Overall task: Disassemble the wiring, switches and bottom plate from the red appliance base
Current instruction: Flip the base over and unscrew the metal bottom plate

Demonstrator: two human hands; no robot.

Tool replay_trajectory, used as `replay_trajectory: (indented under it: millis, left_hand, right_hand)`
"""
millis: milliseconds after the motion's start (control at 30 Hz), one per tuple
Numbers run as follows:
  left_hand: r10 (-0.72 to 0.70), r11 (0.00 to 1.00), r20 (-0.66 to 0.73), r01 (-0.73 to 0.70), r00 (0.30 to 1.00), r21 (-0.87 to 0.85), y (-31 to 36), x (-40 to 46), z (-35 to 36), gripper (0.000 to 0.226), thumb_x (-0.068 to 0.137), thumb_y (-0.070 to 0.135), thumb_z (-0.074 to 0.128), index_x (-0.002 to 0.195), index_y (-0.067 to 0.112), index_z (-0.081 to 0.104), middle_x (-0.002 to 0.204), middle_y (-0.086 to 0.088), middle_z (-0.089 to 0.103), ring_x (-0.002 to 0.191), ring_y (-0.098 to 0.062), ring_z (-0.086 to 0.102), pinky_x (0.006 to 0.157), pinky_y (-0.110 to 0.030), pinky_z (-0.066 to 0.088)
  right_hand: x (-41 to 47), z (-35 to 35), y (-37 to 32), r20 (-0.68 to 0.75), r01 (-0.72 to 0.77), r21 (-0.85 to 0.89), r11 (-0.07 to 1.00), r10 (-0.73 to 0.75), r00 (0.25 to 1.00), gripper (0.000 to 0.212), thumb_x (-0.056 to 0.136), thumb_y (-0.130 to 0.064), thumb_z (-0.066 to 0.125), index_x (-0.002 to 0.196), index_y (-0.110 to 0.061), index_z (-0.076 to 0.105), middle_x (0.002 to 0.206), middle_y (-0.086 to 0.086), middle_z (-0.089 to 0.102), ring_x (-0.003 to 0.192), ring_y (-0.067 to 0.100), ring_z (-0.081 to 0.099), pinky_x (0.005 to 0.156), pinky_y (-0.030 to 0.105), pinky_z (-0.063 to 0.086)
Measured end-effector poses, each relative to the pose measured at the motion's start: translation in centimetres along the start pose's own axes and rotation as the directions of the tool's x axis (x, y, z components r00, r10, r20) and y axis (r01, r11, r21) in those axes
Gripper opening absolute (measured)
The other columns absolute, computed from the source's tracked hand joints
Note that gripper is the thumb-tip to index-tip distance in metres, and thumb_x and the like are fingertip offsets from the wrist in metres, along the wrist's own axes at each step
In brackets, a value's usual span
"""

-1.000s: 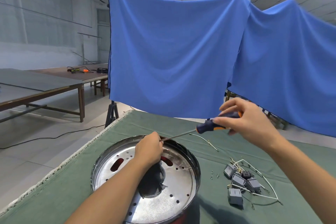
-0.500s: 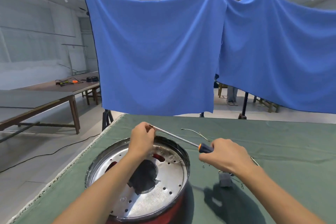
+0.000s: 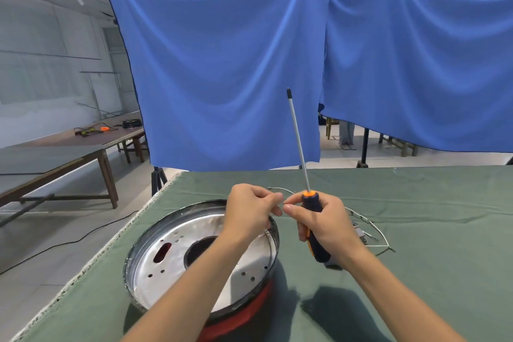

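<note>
The red appliance base [image 3: 244, 311] sits upside down on the green cloth, its shiny metal bottom plate [image 3: 177, 261] facing up with a dark centre hole. My left hand [image 3: 251, 211] hovers over the plate's far rim with fingertips pinched together on something too small to make out. My right hand [image 3: 323, 226] grips the dark blue and orange handle of a screwdriver [image 3: 298, 144], whose long shaft points straight up. Thumb and forefinger of the two hands almost touch. Loose wiring [image 3: 370, 232] lies on the cloth behind my right hand; the switches are mostly hidden.
The green-covered table [image 3: 416, 272] ends at a frayed left edge. Blue cloth [image 3: 222, 78] hangs behind the table on stands. Wooden tables [image 3: 69, 147] stand at the left with cables on them. A black cable runs across the floor.
My right hand swung the screwdriver from lying sideways toward my left hand to standing upright. My left hand lifted off the shaft tip and now pinches beside my right thumb.
</note>
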State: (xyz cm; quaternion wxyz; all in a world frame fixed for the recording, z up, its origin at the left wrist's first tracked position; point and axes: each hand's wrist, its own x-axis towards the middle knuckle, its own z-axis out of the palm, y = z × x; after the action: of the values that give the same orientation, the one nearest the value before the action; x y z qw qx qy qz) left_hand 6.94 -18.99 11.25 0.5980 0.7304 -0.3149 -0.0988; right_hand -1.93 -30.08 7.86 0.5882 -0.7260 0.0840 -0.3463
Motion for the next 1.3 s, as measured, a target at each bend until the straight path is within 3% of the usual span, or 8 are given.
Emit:
replay_trajectory:
  millis: [367,533,667,800,933,1067,1200,1300]
  left_hand:
    - [-0.035,0.998,0.004,0.036,0.999,-0.052,-0.7,-0.9,1.0,0.034,0.091,0.015,0.062,0.058,0.008,0.067,0.046,0.003,0.060,0.030,-0.009,0.038,0.034,-0.012,0.029]
    - [-0.002,0.997,0.005,0.002,1.000,0.074,-1.5,-0.7,0.5,0.034,0.090,0.022,0.062,0.062,0.004,0.071,0.059,-0.011,0.067,0.033,-0.007,0.039,0.039,-0.018,0.031]
    - [-0.003,0.995,0.047,-0.002,0.999,0.102,-2.1,-0.8,-0.1,0.033,0.090,0.024,0.062,0.060,0.011,0.069,0.050,0.003,0.064,0.032,-0.001,0.041,0.045,-0.021,0.033]
    - [-0.044,0.957,0.078,0.020,0.996,0.288,-2.6,-0.6,-0.5,0.036,0.090,0.031,0.057,0.061,0.011,0.067,0.058,-0.001,0.067,0.047,-0.016,0.051,0.057,-0.031,0.046]
    - [0.024,0.769,0.042,-0.045,0.999,0.637,-3.2,-0.2,-1.9,0.029,0.088,0.034,0.052,0.074,0.012,0.064,0.070,0.000,0.065,0.077,-0.025,0.060,0.057,-0.029,0.038]
    - [-0.004,0.753,0.095,-0.060,0.995,0.655,-3.9,0.3,-2.9,0.021,0.087,0.025,0.051,0.082,0.014,0.068,0.080,-0.002,0.069,0.086,-0.025,0.062,0.069,-0.032,0.049]
    - [-0.033,0.754,0.191,-0.101,0.981,0.649,-4.9,0.4,-2.4,0.022,0.088,0.023,0.050,0.091,0.015,0.070,0.091,-0.003,0.070,0.095,-0.025,0.060,0.082,-0.036,0.051]
    - [-0.069,0.733,0.260,-0.128,0.963,0.668,-5.5,0.2,-1.8,0.022,0.086,0.021,0.048,0.092,0.015,0.069,0.097,-0.005,0.068,0.098,-0.028,0.059,0.087,-0.039,0.050]
  right_hand:
    - [-0.4,0.2,0.0,-0.072,-0.063,-0.003,0.998,0.063,0.995,0.010,0.083,-0.006,0.070,0.076,-0.004,0.063,0.044,0.001,0.052,0.036,0.015,0.045,0.040,0.022,0.039]
    - [-0.6,0.4,0.0,-0.039,-0.072,-0.020,0.997,0.071,0.997,0.011,0.083,-0.004,0.069,0.074,-0.005,0.064,0.045,0.002,0.053,0.037,0.016,0.046,0.040,0.021,0.039]
    - [-0.7,0.4,0.2,0.005,-0.083,-0.016,0.996,0.083,0.997,0.012,0.086,-0.006,0.067,0.073,-0.005,0.066,0.046,0.005,0.055,0.038,0.015,0.046,0.041,0.021,0.040]
    - [0.3,-0.2,1.1,-0.043,-0.183,-0.108,0.977,0.179,0.983,0.016,0.084,-0.001,0.067,0.069,-0.004,0.064,0.043,0.004,0.053,0.036,0.014,0.044,0.039,0.019,0.037]
    - [3.6,-2.0,3.0,-0.168,-0.411,-0.389,0.824,0.375,0.912,0.021,0.079,-0.005,0.070,0.063,-0.007,0.056,0.038,0.000,0.050,0.037,0.018,0.041,0.044,0.022,0.034]
    - [6.8,-2.1,3.8,-0.199,-0.481,-0.652,0.586,0.480,0.855,0.024,0.074,-0.015,0.075,0.063,-0.011,0.055,0.040,-0.004,0.054,0.040,0.017,0.046,0.048,0.021,0.037]
    - [7.7,-0.8,4.8,-0.250,-0.473,-0.793,0.384,0.503,0.827,0.015,0.073,-0.021,0.075,0.071,-0.016,0.061,0.058,-0.004,0.065,0.054,0.018,0.058,0.058,0.023,0.043]
    - [8.1,-0.2,4.7,-0.327,-0.493,-0.814,0.308,0.458,0.826,0.017,0.073,-0.020,0.071,0.064,-0.017,0.057,0.061,-0.005,0.065,0.055,0.015,0.060,0.051,0.020,0.036]
